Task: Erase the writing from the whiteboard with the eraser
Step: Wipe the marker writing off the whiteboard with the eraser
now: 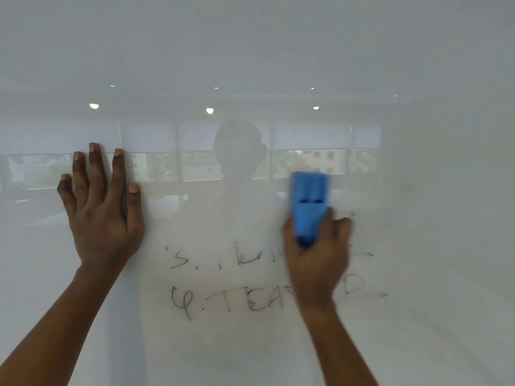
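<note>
We see a glossy whiteboard (pixel 418 65) filling the frame, mirroring ceiling lights (pixel 209 110) and a row of windows (pixel 156 165) across the middle. The left hand (pixel 103 207) lies flat, fingers spread, at centre left. The right hand (pixel 317 252) grips the blue eraser (pixel 309 201) right of centre, blurred, above two lines of dark writing (pixel 231 299) at lower centre

The room shows only as a pale reflection: a long row of windows (pixel 200 166) with white roller blinds (pixel 147 135) half lowered, round ceiling lights (pixel 209 110) glowing above, green trees (pixel 156 168) and a beige building (pixel 320 160) outside.
</note>
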{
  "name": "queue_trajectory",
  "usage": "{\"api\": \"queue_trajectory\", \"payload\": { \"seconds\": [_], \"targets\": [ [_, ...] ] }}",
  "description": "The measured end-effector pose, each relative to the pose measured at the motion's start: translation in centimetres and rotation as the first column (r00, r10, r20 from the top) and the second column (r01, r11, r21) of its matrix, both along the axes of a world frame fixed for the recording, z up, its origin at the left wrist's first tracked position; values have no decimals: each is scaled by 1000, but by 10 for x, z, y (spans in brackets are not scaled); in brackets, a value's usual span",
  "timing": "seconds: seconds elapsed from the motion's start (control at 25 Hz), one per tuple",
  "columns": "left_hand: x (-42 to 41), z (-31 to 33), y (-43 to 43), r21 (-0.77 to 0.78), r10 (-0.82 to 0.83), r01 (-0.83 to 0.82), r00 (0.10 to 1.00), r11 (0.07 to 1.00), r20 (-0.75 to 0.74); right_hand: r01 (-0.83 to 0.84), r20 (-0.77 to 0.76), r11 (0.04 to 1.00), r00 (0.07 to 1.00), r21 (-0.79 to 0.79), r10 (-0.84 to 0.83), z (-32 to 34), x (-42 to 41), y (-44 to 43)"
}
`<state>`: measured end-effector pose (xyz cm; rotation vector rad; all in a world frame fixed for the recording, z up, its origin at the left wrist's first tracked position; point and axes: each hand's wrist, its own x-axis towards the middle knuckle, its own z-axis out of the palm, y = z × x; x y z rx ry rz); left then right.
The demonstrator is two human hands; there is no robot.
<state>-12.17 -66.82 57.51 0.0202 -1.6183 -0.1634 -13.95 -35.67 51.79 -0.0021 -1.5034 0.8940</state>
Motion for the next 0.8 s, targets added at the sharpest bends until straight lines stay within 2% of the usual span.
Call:
{"api": "queue_trajectory", "payload": {
  "seconds": [0.08,0.12,0.2,0.24,0.32,0.44,0.52,0.56,0.64,0.72,0.76,0.8],
  "targets": [
    [0,0,-4,-15,-9,9,1000,1000,6,-20,-37,951,999,307,33,-13,10,-38],
    [-1,0,-7,-26,-21,21,1000,999,18,-14,-45,916,998,401,35,-14,11,-40],
    [-2,0,-10,-37,-33,34,999,999,24,33,-62,908,998,417,-8,-10,5,-11],
    [-3,0,-11,-41,-32,33,999,999,17,74,-58,936,997,344,-57,-11,0,13],
    [-5,0,-11,-50,-38,38,999,998,3,170,-5,982,985,79,-170,-11,-8,68],
    [-8,-1,-8,-36,-28,28,1000,999,-7,170,113,956,983,-241,-147,-6,-14,105],
    [-10,-1,-8,-35,-29,29,1000,999,1,142,129,936,986,-322,-105,-3,-15,84],
    [-11,-2,-9,-39,-35,35,999,999,0,96,102,954,992,-284,-69,-3,-11,64],
    [-11,-2,-11,-44,-44,44,999,998,-9,-21,25,999,999,-34,21,-10,3,16],
    [-9,-1,-12,-40,-52,52,999,998,5,-53,7,953,999,299,54,-22,12,-11],
    [-7,-1,-12,-41,-54,54,999,998,11,-26,-4,913,1000,406,30,-23,11,-10],
    [-5,-1,-11,-41,-47,47,999,998,15,13,-21,897,1000,441,-4,-23,8,1]
  ]
}}
